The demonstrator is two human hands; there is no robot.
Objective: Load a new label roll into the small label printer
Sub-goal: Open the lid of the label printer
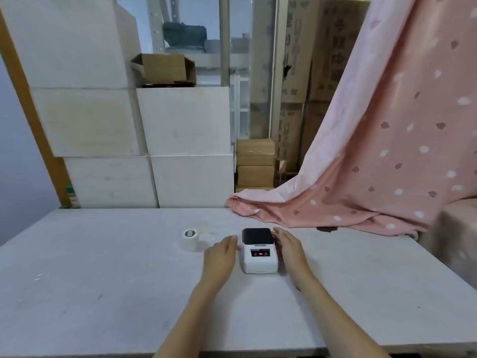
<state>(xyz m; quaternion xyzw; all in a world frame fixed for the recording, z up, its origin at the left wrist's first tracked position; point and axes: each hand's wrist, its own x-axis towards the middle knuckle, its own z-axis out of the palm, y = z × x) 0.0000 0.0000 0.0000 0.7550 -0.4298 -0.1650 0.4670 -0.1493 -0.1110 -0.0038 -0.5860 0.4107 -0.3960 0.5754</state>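
Observation:
A small white label printer (259,255) with a black lid, closed, stands on the white table (103,280), a little right of centre. My left hand (220,257) lies flat just left of it, fingers apart, holding nothing. My right hand (289,245) is at its right side, fingers stretched along the casing, close to or touching it. A white label roll (189,240) with a black-centred end stands on the table to the left of my left hand, apart from it. Beside the roll lies a clear wrapper (209,237), blurred.
A pink patterned cloth (361,177) hangs at the right and spills onto the table's far right part. White boxes (180,151) are stacked behind the table's far edge, with brown cartons (255,164) beyond. The table's near edge runs along the bottom.

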